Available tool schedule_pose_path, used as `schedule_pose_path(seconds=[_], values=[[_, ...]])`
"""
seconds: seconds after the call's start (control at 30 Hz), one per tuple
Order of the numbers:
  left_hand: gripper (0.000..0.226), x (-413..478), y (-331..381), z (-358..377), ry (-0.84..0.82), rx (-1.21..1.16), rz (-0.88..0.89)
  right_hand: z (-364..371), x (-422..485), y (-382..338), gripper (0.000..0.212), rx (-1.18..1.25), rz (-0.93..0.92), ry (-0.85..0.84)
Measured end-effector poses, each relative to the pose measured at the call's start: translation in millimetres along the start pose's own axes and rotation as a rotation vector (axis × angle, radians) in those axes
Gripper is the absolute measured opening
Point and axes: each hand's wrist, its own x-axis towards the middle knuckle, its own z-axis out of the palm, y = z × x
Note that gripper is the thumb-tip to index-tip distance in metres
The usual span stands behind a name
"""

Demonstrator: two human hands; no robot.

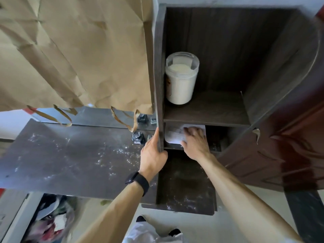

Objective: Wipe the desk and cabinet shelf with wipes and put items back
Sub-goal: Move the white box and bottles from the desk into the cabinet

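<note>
A dark wooden cabinet (159, 71) stands open on the dark desk (70, 155). My right hand (194, 142) reaches into the low shelf compartment and presses flat on a white wipe (173, 135) lying there. My left hand (152, 155) grips the front edge of the cabinet's left side panel; a black watch sits on that wrist. On the upper shelf (210, 111) a white jar (181, 79) with a clear lid stands at the left. The desk surface carries white specks and dust.
Brown paper bags (70, 50) with handles hang over the back of the desk. Two small dark bottles (138, 136) stand near the cabinet's left side. The cabinet door (289, 146) is swung open at right. Clutter lies on the floor at lower left.
</note>
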Motion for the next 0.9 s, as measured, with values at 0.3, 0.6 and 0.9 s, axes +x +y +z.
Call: schedule_pose_path(seconds=[0.3, 0.6, 0.9], values=[[0.097, 3, 1, -2, -0.033, 0.067, -0.013, 2, 16, -11, 0.065, 0.051, -0.053, -0.049], [0.069, -13, -86, -17, -0.182, 0.237, -0.257, 62, -94, -36, 0.063, 0.269, -0.101, 0.046], [0.075, 48, -158, -51, -0.162, 0.184, -0.433, 107, -60, -122, 0.057, 0.492, 0.067, -0.226]])
